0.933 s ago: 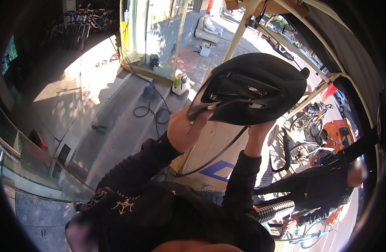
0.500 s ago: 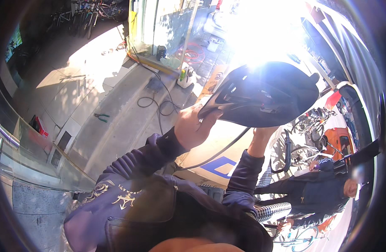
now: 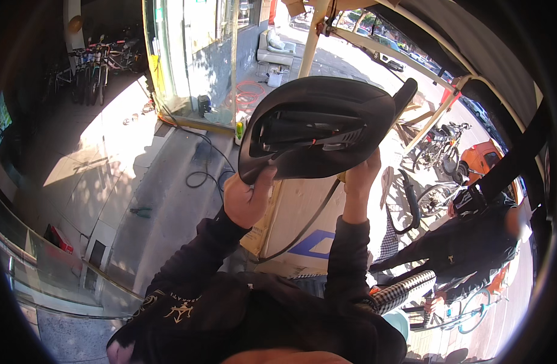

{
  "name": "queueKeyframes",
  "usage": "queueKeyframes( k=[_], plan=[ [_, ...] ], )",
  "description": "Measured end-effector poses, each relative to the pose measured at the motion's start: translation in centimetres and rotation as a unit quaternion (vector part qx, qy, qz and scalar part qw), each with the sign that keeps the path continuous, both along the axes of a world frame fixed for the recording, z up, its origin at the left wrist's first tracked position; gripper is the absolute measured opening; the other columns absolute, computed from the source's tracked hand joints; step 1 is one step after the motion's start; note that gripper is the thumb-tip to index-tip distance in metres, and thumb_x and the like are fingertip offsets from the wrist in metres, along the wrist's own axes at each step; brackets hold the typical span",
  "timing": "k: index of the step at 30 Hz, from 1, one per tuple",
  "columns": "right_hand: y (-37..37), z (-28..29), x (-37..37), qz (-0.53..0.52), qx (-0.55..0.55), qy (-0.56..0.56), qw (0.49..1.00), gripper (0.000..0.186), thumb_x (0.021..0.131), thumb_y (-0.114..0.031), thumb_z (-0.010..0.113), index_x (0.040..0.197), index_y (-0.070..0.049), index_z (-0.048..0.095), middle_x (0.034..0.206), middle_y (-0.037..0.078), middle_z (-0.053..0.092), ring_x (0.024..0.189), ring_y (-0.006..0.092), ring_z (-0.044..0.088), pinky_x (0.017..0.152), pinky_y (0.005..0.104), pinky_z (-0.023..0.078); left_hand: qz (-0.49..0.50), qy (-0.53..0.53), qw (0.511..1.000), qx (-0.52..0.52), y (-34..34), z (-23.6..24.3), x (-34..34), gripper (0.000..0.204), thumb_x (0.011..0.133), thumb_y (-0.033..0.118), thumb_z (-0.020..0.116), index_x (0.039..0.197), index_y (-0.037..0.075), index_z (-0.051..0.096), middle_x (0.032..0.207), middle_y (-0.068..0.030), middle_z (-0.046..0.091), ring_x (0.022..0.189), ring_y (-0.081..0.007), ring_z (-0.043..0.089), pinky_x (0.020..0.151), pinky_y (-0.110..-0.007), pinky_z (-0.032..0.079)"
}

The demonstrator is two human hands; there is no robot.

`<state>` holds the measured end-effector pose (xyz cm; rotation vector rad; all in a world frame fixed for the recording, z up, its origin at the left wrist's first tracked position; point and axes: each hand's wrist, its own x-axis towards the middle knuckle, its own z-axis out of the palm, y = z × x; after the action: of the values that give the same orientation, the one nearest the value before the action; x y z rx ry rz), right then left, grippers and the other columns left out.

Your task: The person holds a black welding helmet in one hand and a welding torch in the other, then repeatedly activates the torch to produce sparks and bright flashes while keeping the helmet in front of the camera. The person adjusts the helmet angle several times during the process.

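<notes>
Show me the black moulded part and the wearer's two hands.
Black moulded part [image 3: 307, 129]: head view, recessed middle.
Left hand [image 3: 244, 197]: head view, below the thumb.
Right hand [image 3: 361, 176]: head view, its visible middle.

Just above the centre of the frame I see the left hand [image 3: 247, 199] gripping the left end of a black shell-like piece [image 3: 327, 165], with the right hand [image 3: 361, 179] holding its lower right edge; at left I spot pliers [image 3: 142, 212] on a grey step [image 3: 163, 236], at upper left parked bicycles [image 3: 97, 73], at lower right another person [image 3: 472, 239] in dark clothes
</notes>
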<state>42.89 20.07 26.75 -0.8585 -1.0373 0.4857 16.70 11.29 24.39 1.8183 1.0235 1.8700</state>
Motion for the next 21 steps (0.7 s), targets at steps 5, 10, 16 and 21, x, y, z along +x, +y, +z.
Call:
queueKeyframes(
  k=[5, 10, 16, 21],
  plan=[
    [0.1, 0.4, -0.8, 0.017, -0.002, 0.008, 1.000, 0.034, 0.107, -0.014, 0.075, 0.133, 0.007, 0.069, 0.119, 0.008, 0.079, 0.104, 0.0135, 0.072, 0.092, 0.0265, 0.057, -0.006, -0.033, 0.999, -0.010, 0.3, -0.2, 0.1, 0.022, 0.114, 0.018, 0.073, 0.117, -0.002, 0.081, 0.085, -0.0104, 0.077, 0.076, -0.0195, 0.075, 0.072, -0.034, 0.057],
    [0.4, 0.2, -0.8, 0.026, -0.047, 0.044, 0.998, 0.032, 0.108, -0.014, 0.074, 0.131, 0.008, 0.068, 0.115, 0.008, 0.078, 0.100, 0.0135, 0.072, 0.090, 0.0268, 0.057, -0.031, -0.022, 0.999, -0.015, 0.4, -0.5, -0.5, 0.033, 0.118, 0.027, 0.069, 0.122, -0.005, 0.076, 0.101, -0.0081, 0.081, 0.084, -0.0123, 0.073, 0.078, -0.030, 0.060],
    [0.2, 1.0, -1.6, 0.063, -0.036, 0.072, 0.995, 0.033, 0.111, -0.012, 0.072, 0.137, 0.007, 0.067, 0.117, 0.009, 0.079, 0.101, 0.0146, 0.074, 0.089, 0.0276, 0.058, -0.025, -0.075, 0.997, -0.013, 0.3, 0.1, 0.2, 0.030, 0.117, 0.023, 0.070, 0.115, -0.006, 0.080, 0.087, -0.0091, 0.079, 0.078, -0.0152, 0.073, 0.074, -0.031, 0.058],
    [0.0, 1.2, -1.7, 0.052, -0.042, 0.078, 0.995, 0.035, 0.110, -0.013, 0.072, 0.139, 0.006, 0.067, 0.120, 0.009, 0.080, 0.103, 0.0150, 0.075, 0.090, 0.0277, 0.058, -0.026, -0.026, 0.999, -0.003, 0.8, -0.3, -0.3, 0.034, 0.119, 0.028, 0.067, 0.116, -0.005, 0.078, 0.096, -0.0081, 0.082, 0.080, -0.0120, 0.072, 0.074, -0.029, 0.058]
  ],
)
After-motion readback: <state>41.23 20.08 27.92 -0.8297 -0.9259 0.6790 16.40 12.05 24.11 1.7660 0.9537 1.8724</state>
